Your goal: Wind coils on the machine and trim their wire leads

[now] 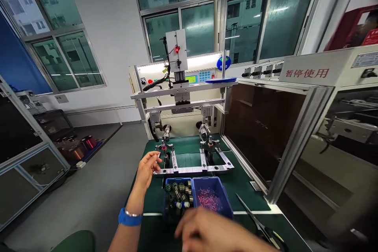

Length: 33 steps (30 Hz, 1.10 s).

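Note:
My left hand (148,168) is raised beside the left fixture (165,153) of a winding machine (180,96). Its fingers are bent and drawn together; what they hold, if anything, is too small to make out. A blue wristband (130,217) is on that wrist. Low in the view, my right hand (203,228) passes in front of two blue bins, its fingers curled and smeared by motion. In the left bin (178,180) lie several metal stator cores (180,192) and a few white-ended pieces. The right bin (226,201) contains a tangle of short pink-red wires (209,199).
Scissors (255,220) lie on the green mat (242,189) at the right. A metal bracket (195,169) spans both fixtures. An aluminium-framed dark panel (260,126) stands close on the right. Wire spools (88,141) sit on the floor at the left.

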Each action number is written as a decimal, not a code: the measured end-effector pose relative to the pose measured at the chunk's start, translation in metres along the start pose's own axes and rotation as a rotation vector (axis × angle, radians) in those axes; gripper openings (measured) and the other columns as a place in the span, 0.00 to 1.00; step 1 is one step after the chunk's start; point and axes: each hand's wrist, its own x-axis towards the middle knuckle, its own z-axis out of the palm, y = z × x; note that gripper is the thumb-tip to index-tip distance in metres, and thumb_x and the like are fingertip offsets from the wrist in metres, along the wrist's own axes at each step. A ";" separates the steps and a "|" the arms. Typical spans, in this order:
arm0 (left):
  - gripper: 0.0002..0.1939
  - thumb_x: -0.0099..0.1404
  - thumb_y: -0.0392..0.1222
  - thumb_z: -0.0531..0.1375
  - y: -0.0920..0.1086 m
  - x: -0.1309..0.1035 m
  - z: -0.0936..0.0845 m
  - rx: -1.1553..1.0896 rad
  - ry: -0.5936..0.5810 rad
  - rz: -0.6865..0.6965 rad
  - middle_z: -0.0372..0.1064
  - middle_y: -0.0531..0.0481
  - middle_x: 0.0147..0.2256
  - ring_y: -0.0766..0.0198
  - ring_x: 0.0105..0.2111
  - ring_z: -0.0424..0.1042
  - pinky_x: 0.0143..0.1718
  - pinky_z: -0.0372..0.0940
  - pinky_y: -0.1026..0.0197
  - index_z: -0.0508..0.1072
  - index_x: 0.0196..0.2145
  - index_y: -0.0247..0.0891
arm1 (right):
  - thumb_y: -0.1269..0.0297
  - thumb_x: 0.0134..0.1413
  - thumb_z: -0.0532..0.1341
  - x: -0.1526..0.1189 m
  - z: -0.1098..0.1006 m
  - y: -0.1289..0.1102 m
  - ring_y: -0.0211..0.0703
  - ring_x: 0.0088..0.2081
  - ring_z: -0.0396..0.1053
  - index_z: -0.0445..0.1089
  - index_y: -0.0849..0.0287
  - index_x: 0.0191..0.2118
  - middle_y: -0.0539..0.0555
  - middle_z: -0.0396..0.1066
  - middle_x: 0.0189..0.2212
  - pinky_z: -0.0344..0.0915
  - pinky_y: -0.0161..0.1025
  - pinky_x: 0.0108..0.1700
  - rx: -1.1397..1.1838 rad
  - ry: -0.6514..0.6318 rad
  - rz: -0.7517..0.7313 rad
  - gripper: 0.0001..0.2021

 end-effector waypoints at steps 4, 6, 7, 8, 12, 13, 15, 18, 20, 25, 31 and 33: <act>0.12 0.63 0.39 0.59 -0.026 0.043 -0.021 0.005 0.134 -0.175 0.70 0.47 0.31 0.70 0.22 0.69 0.23 0.64 0.69 0.67 0.43 0.31 | 0.60 0.60 0.61 -0.020 -0.065 0.070 0.45 0.38 0.71 0.71 0.59 0.28 0.52 0.73 0.32 0.66 0.46 0.48 0.307 0.636 0.452 0.11; 0.13 0.65 0.40 0.59 -0.036 0.058 -0.024 0.030 0.140 -0.259 0.71 0.42 0.34 0.67 0.24 0.72 0.25 0.67 0.67 0.67 0.44 0.28 | 0.61 0.62 0.60 -0.023 -0.092 0.105 0.44 0.39 0.70 0.70 0.61 0.35 0.52 0.71 0.34 0.67 0.46 0.46 0.363 0.828 0.622 0.08; 0.16 0.66 0.43 0.59 -0.040 0.065 -0.023 0.043 0.136 -0.299 0.72 0.38 0.36 0.64 0.26 0.73 0.27 0.69 0.65 0.67 0.46 0.27 | 0.61 0.62 0.60 -0.023 -0.103 0.121 0.43 0.39 0.70 0.70 0.62 0.40 0.53 0.71 0.38 0.68 0.46 0.44 0.403 0.904 0.704 0.09; 0.20 0.66 0.46 0.59 -0.043 0.071 -0.020 0.053 0.130 -0.333 0.71 0.35 0.38 0.61 0.28 0.74 0.29 0.70 0.63 0.66 0.48 0.26 | 0.60 0.63 0.59 -0.021 -0.112 0.134 0.43 0.39 0.70 0.69 0.62 0.44 0.54 0.70 0.40 0.69 0.46 0.42 0.451 0.965 0.780 0.10; 0.36 0.66 0.59 0.57 -0.047 0.094 -0.002 0.069 0.116 -0.414 0.69 0.28 0.43 0.52 0.35 0.76 0.34 0.72 0.57 0.58 0.58 0.25 | 0.56 0.65 0.58 -0.001 -0.135 0.164 0.43 0.39 0.71 0.66 0.61 0.50 0.56 0.69 0.44 0.71 0.44 0.39 0.684 1.072 0.962 0.15; 0.38 0.65 0.61 0.56 -0.047 0.098 0.002 0.066 0.112 -0.425 0.69 0.27 0.43 0.51 0.36 0.76 0.34 0.73 0.56 0.57 0.59 0.25 | 0.55 0.65 0.58 0.005 -0.139 0.167 0.43 0.39 0.71 0.66 0.61 0.51 0.56 0.69 0.44 0.71 0.44 0.39 0.736 1.080 0.989 0.16; 0.41 0.64 0.65 0.55 -0.045 0.105 0.010 0.064 0.112 -0.438 0.69 0.27 0.43 0.50 0.37 0.76 0.35 0.73 0.56 0.56 0.59 0.24 | 0.55 0.64 0.58 0.014 -0.145 0.171 0.43 0.39 0.71 0.66 0.61 0.51 0.56 0.69 0.44 0.71 0.44 0.39 0.818 1.092 1.035 0.16; 0.43 0.62 0.65 0.57 -0.045 0.113 0.017 0.086 0.141 -0.449 0.70 0.28 0.40 0.50 0.36 0.76 0.34 0.73 0.56 0.57 0.59 0.23 | 0.54 0.64 0.58 0.021 -0.149 0.174 0.44 0.39 0.71 0.66 0.61 0.51 0.56 0.69 0.45 0.71 0.44 0.39 0.896 1.103 1.084 0.17; 0.42 0.61 0.64 0.59 -0.046 0.117 0.019 0.100 0.166 -0.461 0.70 0.29 0.38 0.50 0.35 0.76 0.33 0.72 0.57 0.58 0.57 0.22 | 0.55 0.64 0.58 0.023 -0.151 0.176 0.43 0.39 0.71 0.66 0.61 0.50 0.56 0.69 0.44 0.71 0.44 0.39 0.920 1.115 1.095 0.16; 0.33 0.64 0.60 0.59 -0.054 0.124 0.022 0.085 0.227 -0.451 0.71 0.36 0.37 0.57 0.32 0.75 0.33 0.72 0.59 0.63 0.52 0.25 | 0.58 0.64 0.59 0.026 -0.161 0.175 0.40 0.35 0.71 0.67 0.62 0.49 0.54 0.69 0.41 0.71 0.40 0.34 0.890 1.190 1.065 0.14; 0.19 0.66 0.48 0.61 -0.042 0.124 0.032 0.116 0.317 -0.367 0.71 0.42 0.34 0.63 0.30 0.73 0.31 0.72 0.61 0.69 0.44 0.26 | 0.57 0.64 0.59 0.024 -0.186 0.150 0.37 0.31 0.69 0.67 0.63 0.46 0.53 0.69 0.38 0.69 0.37 0.31 0.892 1.174 0.892 0.13; 0.17 0.66 0.46 0.61 -0.028 0.124 0.038 0.112 0.325 -0.340 0.71 0.42 0.31 0.63 0.28 0.73 0.31 0.72 0.61 0.69 0.42 0.25 | 0.56 0.65 0.57 0.018 -0.179 0.134 0.36 0.29 0.68 0.68 0.63 0.45 0.53 0.70 0.35 0.68 0.35 0.29 0.929 1.099 0.793 0.14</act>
